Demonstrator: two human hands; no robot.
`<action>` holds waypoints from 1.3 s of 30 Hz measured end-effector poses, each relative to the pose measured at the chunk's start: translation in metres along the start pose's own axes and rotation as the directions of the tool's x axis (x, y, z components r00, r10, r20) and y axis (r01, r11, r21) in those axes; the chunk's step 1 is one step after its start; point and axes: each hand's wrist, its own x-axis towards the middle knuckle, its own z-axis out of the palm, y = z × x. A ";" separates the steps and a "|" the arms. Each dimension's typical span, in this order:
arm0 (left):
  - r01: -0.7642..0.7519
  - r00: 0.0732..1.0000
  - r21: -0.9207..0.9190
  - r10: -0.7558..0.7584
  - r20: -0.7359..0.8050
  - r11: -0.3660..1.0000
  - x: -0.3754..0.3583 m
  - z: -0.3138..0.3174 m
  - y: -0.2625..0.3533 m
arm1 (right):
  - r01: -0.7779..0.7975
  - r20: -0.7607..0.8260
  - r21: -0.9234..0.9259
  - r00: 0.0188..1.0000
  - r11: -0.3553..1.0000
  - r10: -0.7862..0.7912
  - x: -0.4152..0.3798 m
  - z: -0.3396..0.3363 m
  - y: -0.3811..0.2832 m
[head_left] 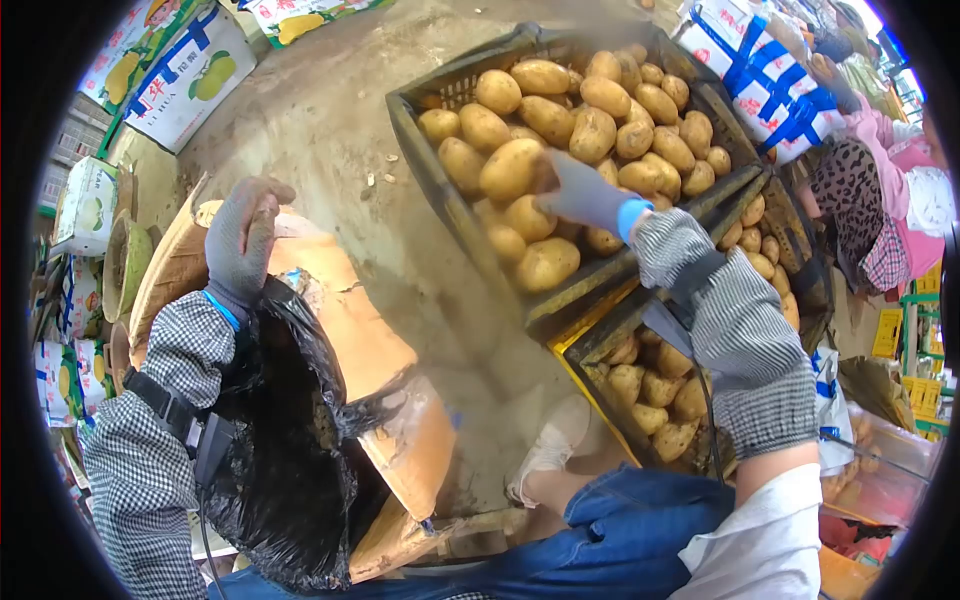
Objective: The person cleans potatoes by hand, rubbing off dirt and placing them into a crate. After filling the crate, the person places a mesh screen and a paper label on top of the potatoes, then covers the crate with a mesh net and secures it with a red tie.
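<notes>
Potatoes, yellow-brown and rounded, fill a dark, grimy slatted crate standing on the dull grey-brown floor. I have my right hand, in a grey knit glove with a bright blue cuff, over the heap near the crate's left edge. Its fingers are bent down against a large, smooth oval potato; they are blurred, so I cannot tell whether they have closed on it.

My left hand, in a matching grey glove, is at the far edge of a brown cardboard carton with torn flaps. Its fingers are bent and lie close together; I cannot tell whether they pinch anything. A crumpled, shiny black plastic bag lines that carton, just below my left wrist.

Beside the first crate's near corner, a yellow-edged dark crate holds more potatoes. My white shoe is on the floor between the carton and that crate.
</notes>
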 end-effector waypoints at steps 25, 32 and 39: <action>0.027 1.000 -0.110 -0.027 0.005 0.994 0.002 0.005 -0.011 | 0.241 -0.286 0.039 0.933 0.970 -0.220 -0.005 -0.028 0.033; 0.087 0.996 -0.118 -0.085 0.021 0.989 0.001 0.006 -0.012 | 0.308 -0.050 -0.231 0.944 0.923 -0.328 0.049 0.025 0.002; 0.020 1.000 -0.107 -0.020 0.001 0.994 0.002 0.003 -0.009 | 0.273 -0.194 -0.260 0.925 0.926 -0.327 0.015 0.014 -0.008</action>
